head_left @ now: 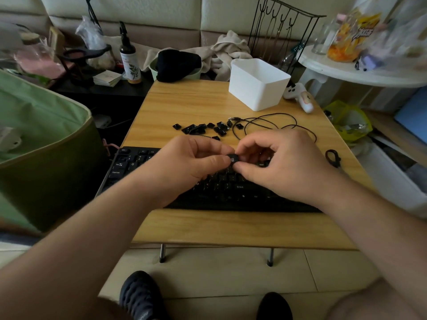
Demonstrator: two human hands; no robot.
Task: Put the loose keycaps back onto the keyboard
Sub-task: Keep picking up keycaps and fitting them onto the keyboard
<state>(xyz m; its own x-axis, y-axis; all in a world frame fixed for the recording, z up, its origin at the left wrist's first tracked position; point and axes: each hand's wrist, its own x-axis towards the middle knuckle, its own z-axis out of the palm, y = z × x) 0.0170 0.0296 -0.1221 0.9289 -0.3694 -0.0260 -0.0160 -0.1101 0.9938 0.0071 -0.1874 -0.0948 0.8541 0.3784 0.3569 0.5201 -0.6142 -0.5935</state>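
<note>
I see both hands meeting above the middle of the black keyboard point(221, 181), which lies across the near half of the wooden folding table point(196, 105). The left hand point(184, 165) and right hand point(284, 162) together pinch one black keycap point(233, 157) between thumbs and fingertips, held just above the keys. The remaining loose keycaps point(203, 129) lie scattered just beyond the keyboard, left of a coiled black cable point(265, 123), with a white plastic bin point(257, 85) at the far right.
</note>
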